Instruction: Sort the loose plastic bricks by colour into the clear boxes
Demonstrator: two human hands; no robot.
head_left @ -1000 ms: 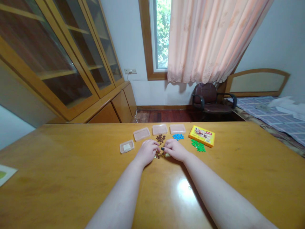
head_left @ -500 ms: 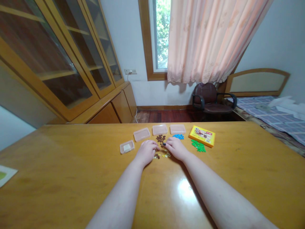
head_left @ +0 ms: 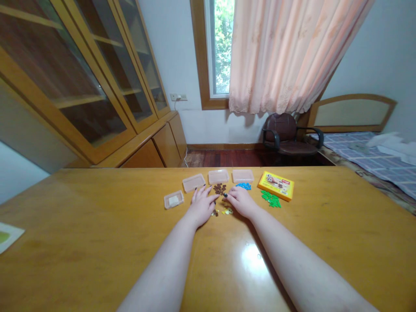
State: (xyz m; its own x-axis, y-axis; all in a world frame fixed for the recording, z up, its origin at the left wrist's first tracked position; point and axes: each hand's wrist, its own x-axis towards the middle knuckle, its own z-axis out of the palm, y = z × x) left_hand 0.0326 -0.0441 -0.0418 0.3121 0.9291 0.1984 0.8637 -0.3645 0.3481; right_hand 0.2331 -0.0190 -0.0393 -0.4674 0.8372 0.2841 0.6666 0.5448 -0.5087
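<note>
A broad wooden tabletop (head_left: 97, 242) stretches before a pink curtain (head_left: 289, 56); over it, the left hand (head_left: 202, 206) shows its grip spread, fingers apart, while whether the right hand (head_left: 240, 201) clasps anything cannot be told. Between the hands sits a pile of brown pieces (head_left: 219, 189), likely light and stiff, best pinched by their edges.

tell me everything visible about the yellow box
The yellow box is shallow and rectangular, apparently cardboard, its top printed with a black-and-white motif, brown shapes and a red patch. It looks closed, lying flat and askew on the table, right of the right hand; no hand touches it. Green pieces lie at its near edge, contact unclear.
</note>
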